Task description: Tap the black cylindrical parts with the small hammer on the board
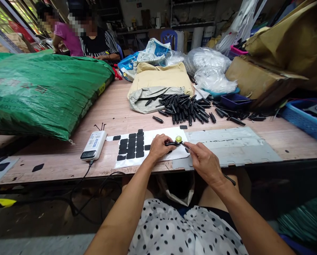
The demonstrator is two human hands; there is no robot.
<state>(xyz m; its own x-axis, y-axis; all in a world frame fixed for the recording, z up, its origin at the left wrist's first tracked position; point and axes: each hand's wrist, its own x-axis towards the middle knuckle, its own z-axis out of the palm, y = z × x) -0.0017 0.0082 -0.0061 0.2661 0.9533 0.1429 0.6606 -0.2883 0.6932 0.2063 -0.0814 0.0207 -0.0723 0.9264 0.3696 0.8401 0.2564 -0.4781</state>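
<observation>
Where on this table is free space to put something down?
Bare wood lies between the green sack and the pile of black parts, behind the white sheet. The grey sheet beside the right hand is mostly bare. It and the left hand pinch a small part. Crowded: far right, around the cardboard box.

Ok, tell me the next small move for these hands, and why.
Probably press the yellow-green cap down firmly onto the small black part. The left hand pinches that part over the white sheet of black pads, the right hand pinches its other end, and the cap shows between the two hands, so a steadying push looks the likeliest step.
</observation>
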